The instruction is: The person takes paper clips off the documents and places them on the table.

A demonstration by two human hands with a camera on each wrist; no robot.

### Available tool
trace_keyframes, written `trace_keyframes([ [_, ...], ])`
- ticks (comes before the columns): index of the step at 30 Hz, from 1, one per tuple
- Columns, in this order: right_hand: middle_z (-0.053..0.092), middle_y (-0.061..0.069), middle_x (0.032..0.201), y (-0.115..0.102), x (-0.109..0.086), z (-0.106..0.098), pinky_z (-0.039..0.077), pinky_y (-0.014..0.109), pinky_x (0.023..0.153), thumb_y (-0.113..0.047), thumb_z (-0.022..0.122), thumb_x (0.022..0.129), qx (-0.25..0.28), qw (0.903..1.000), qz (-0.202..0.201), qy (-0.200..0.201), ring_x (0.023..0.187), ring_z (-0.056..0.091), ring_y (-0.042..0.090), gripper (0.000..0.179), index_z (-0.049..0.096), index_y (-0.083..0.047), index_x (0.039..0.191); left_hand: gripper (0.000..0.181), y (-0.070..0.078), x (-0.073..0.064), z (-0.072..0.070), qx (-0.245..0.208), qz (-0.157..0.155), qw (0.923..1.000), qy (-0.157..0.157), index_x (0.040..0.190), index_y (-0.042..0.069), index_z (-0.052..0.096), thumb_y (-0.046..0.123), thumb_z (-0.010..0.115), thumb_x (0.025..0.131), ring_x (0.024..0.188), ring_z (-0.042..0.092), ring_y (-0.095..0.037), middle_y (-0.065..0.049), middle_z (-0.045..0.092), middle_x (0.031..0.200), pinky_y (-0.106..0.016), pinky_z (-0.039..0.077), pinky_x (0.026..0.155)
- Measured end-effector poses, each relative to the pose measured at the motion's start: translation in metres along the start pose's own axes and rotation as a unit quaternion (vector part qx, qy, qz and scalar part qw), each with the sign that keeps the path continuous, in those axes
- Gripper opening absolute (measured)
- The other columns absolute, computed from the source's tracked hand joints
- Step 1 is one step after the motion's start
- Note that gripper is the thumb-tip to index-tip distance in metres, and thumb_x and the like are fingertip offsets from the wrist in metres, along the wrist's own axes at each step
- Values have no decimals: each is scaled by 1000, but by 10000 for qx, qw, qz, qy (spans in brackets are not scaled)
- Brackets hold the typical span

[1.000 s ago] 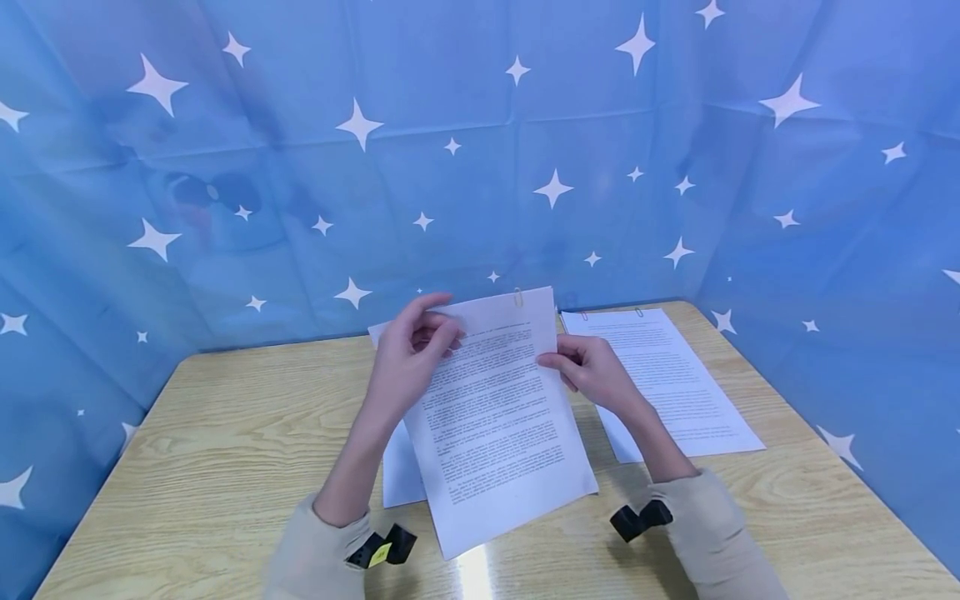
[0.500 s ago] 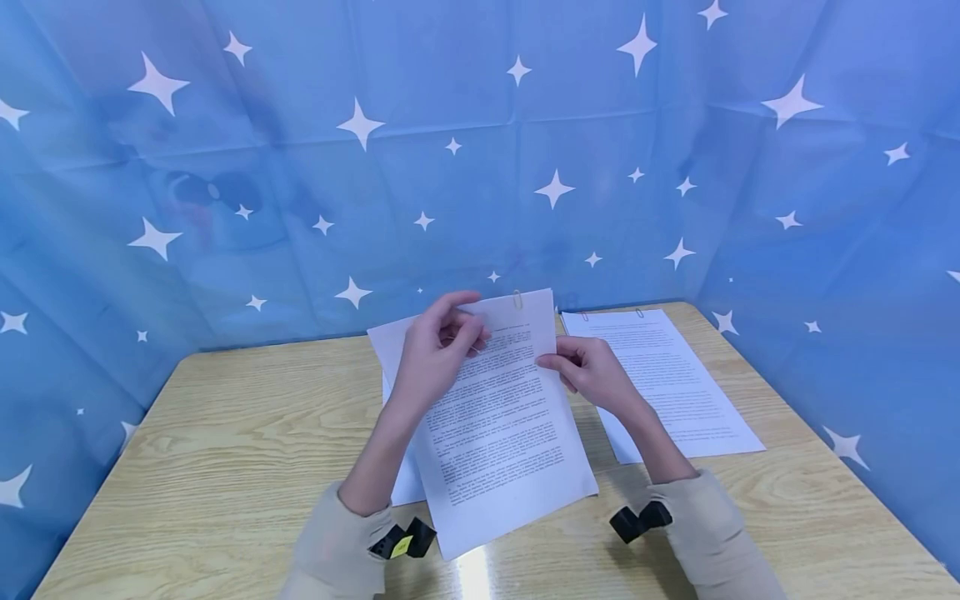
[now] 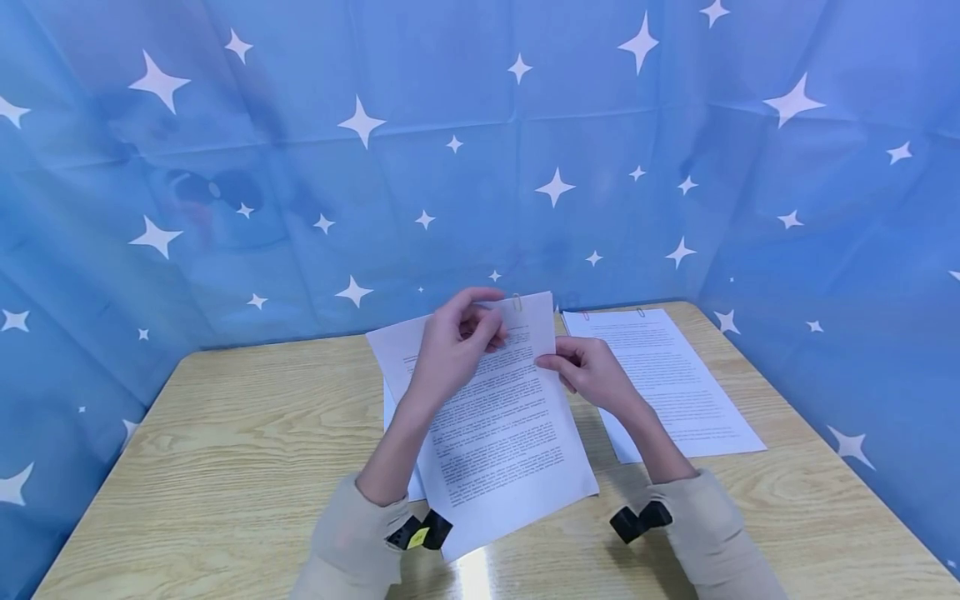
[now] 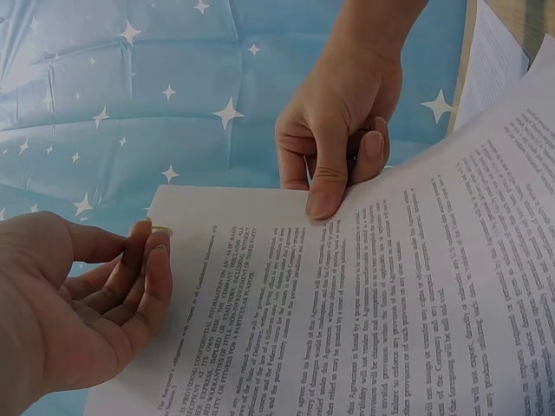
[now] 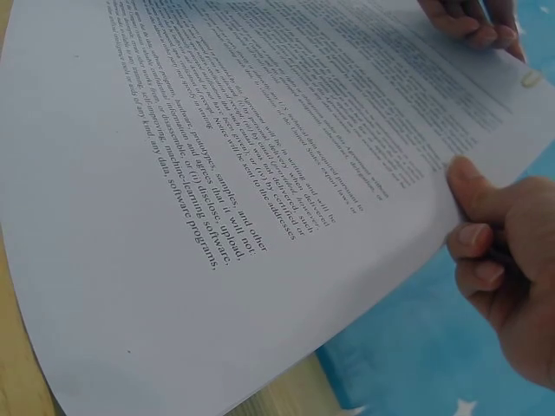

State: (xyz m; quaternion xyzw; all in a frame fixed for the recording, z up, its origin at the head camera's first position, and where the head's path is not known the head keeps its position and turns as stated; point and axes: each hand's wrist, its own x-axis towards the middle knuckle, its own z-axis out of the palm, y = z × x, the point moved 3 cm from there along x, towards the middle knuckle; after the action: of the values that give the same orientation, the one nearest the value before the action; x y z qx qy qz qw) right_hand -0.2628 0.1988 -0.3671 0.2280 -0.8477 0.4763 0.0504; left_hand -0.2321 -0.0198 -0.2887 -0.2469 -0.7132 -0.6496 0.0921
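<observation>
A stack of printed paper sheets is held up at a tilt over the table, with a yellowish paper clip on its top edge. My right hand pinches the stack's right edge, thumb on the printed face. My left hand hovers in front of the upper part, its fingers loosely curled. In the left wrist view, its fingertips come right beside the paper clip, with nothing visible between them. The right wrist view shows the paper clip near the corner, beyond my right thumb.
Another printed stack lies on the wooden table to the right, with a red and a dark paper clip on its top edge. White paper shows beneath the held sheets. A blue star-patterned curtain stands behind the table.
My left hand has moved right along the top of the sheets, towards the yellowish paper clip. My right hand keeps its pinch on the right edge, nearly still.
</observation>
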Motion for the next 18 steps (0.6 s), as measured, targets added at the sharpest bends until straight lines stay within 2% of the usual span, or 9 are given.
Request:
trace_keyframes([
  [9, 45, 4, 55, -2, 0, 1, 28, 26, 43, -14, 65, 100, 48, 10000, -71, -28, 43, 38, 14, 13, 73, -6, 106, 21, -1, 5, 9, -23, -93, 9999, -86, 122, 1, 63, 9, 58, 103, 79, 66, -42, -13, 68, 83, -32, 58, 72],
  [13, 44, 2, 55, -2, 0, 1, 28, 26, 44, -14, 65, 100, 35, 9999, -93, -28, 43, 38, 14, 11, 73, -7, 102, 17, -1, 7, 10, -54, -92, 9999, 30, 116, 1, 65, 11, 59, 103, 76, 66, -42, -13, 68, 79, -33, 59, 69],
  [18, 44, 2, 55, -2, 0, 1, 28, 26, 43, -14, 65, 100, -3, 9999, -138, -65, 43, 38, 14, 11, 73, -7, 103, 13, -2, 9, 11, 26, 23, 9997, 221, 109, 2, 67, 11, 62, 102, 70, 67, -34, -11, 68, 75, -34, 59, 66],
])
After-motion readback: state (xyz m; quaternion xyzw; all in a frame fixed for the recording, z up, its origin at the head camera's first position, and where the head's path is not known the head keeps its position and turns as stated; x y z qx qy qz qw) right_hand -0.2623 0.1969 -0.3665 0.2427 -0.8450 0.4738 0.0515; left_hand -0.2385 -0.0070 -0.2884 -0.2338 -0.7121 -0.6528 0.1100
